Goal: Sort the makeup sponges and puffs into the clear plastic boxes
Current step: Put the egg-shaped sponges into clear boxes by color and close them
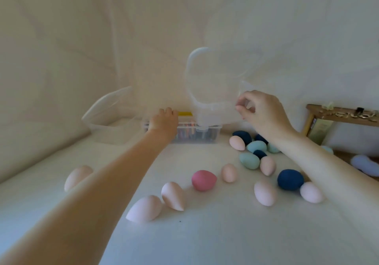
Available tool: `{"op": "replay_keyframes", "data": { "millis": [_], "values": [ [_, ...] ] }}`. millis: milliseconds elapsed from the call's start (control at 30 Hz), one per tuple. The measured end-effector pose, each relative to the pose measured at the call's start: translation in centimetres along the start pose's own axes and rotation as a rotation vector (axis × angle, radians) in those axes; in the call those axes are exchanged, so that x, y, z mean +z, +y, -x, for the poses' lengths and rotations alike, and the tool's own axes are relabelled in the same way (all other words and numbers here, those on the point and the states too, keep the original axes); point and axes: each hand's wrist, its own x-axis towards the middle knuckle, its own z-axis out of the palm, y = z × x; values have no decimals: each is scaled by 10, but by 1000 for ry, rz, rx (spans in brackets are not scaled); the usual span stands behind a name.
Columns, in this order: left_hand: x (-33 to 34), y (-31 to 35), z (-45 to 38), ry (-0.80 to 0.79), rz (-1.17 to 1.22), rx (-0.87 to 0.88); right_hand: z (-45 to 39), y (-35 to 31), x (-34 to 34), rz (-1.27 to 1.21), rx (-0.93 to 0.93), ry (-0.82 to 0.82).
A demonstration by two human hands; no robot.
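Egg-shaped makeup sponges lie scattered on the white surface: a pink-red one (203, 180), a dark blue one (290, 179), teal ones (249, 160) and several pale pink ones (145, 208). My left hand (163, 120) rests on top of a small clear plastic box (207, 131) holding coloured items, fingers curled over its far edge. My right hand (260, 109) pinches the edge of a clear box (213, 84) lifted and tilted above that small box. Another clear box (110, 114) lies tilted at the left.
A wooden-framed shelf (341, 117) with small objects stands at the right edge. A pale blue soft item (366, 164) lies below it. White cloth covers the surface and hangs as the backdrop.
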Motion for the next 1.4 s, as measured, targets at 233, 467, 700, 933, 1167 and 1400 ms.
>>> {"op": "replay_keyframes", "data": {
  "millis": [233,467,700,933,1167,1400],
  "values": [
    [-20,-45,66,380,384,43,34,-22,30,91,-228,-49],
    [-24,-93,133,511,351,253,63,-53,63,1,-190,-290],
    [-22,-95,123,93,585,190,59,-64,56,99,-162,-454],
    [-19,-116,152,-16,556,127,56,-107,45,89,-325,-302],
    [-16,-156,184,-363,359,-10,67,-173,71,-87,-482,-552],
    [-54,-113,175,137,932,92,50,-186,68,-623,43,-473]
  ]
}}
